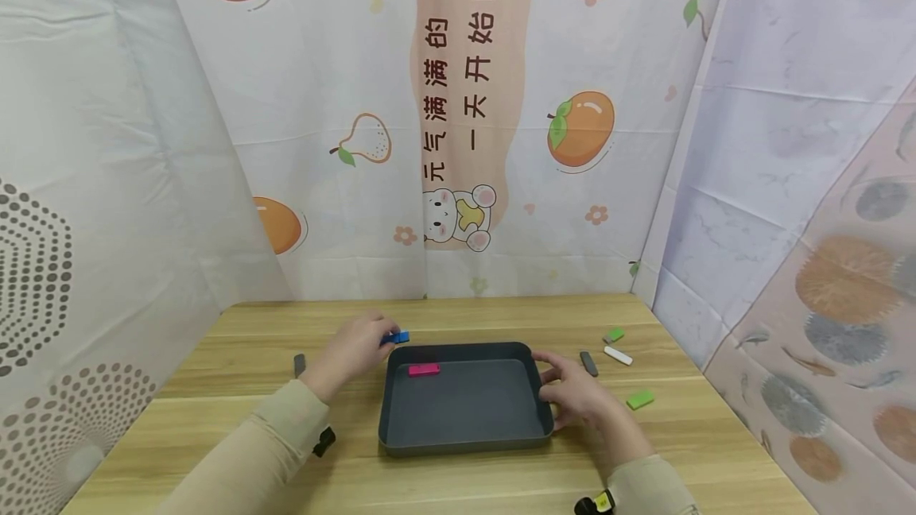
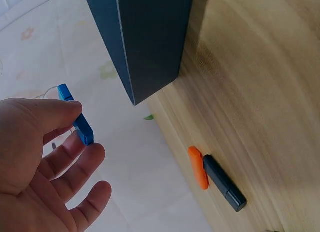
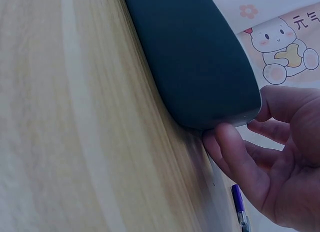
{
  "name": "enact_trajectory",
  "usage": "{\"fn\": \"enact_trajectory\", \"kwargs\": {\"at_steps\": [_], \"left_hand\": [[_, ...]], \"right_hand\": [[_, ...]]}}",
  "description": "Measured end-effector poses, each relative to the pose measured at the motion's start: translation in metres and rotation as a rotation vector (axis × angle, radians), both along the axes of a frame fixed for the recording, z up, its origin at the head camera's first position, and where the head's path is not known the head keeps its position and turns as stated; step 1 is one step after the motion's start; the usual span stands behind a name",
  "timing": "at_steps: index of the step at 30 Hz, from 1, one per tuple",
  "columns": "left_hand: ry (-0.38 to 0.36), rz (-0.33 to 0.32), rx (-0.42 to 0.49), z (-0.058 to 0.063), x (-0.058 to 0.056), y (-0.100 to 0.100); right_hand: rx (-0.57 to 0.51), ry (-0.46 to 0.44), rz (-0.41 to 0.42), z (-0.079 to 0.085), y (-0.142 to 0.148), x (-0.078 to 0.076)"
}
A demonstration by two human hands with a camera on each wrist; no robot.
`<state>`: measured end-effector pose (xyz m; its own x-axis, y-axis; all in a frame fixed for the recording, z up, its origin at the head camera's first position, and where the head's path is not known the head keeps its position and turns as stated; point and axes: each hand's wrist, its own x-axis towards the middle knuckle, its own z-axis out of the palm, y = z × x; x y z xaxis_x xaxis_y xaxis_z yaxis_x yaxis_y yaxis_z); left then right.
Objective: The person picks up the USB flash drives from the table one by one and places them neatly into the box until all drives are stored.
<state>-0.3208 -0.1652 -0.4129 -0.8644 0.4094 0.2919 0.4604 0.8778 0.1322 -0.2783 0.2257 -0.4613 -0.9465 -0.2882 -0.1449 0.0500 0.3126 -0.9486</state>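
Note:
Between thumb and fingers, my left hand [image 1: 361, 344] pinches a blue USB flash drive [image 2: 82, 124], just outside the tray's far left corner. The dark grey rectangular tray [image 1: 468, 442] lies flat on the table, with a pink USB flash drive [image 1: 424, 369] inside near its far left. At the tray's right side, my right hand [image 1: 576, 389] holds the wall, fingertips at the rim. In the right wrist view, the bent fingers and thumb meet the tray's corner [image 3: 220, 81].
Left of the tray lie a black flash drive [image 2: 225, 183] and an orange one [image 2: 198, 167]. On the right are two green drives, one nearer [image 1: 640, 400], a grey one [image 1: 588, 363] and a white one [image 1: 618, 355]. A printed curtain [image 1: 343, 205] hangs behind the wooden table [image 1: 458, 487].

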Motion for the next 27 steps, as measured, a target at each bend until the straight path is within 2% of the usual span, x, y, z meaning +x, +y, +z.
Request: {"fn": "enact_trajectory", "kwargs": {"at_steps": [13,17,27], "left_hand": [[-0.047,-0.013,-0.012,-0.009,0.003,0.010],[-0.081,-0.009,-0.007,-0.013,0.004,0.013],[-0.078,-0.013,-0.060,-0.021,0.006,0.024]], "right_hand": [[-0.005,-0.005,-0.003,-0.001,0.000,-0.001],[-0.001,-0.005,-0.003,-0.001,0.000,-0.001],[0.002,-0.003,-0.001,-0.001,0.000,-0.001]]}}
